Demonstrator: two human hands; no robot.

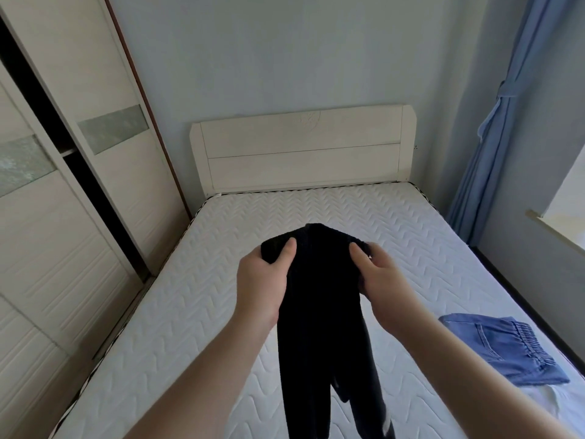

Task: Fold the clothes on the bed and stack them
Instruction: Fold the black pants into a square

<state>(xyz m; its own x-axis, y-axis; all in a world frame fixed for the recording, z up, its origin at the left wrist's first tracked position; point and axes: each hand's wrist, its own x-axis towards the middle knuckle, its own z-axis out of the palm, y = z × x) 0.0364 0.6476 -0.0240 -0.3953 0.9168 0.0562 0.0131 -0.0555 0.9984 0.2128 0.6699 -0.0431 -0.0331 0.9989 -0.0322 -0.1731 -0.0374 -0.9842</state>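
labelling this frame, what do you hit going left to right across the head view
wardrobe → left hand → black trousers → right hand → folded blue jeans → blue curtain

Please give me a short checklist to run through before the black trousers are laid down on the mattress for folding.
1. Left hand grips the waistband of the black trousers: ok.
2. Right hand grips the other side of the waistband: ok.
3. Trouser legs hang straight and untangled: cannot tell, the lower ends run out of view.
4. Bare mattress ahead of the hands to lay them flat: ok.
5. Folded blue jeans lie to the right, apart from the trousers, ready to be stacked on: ok.
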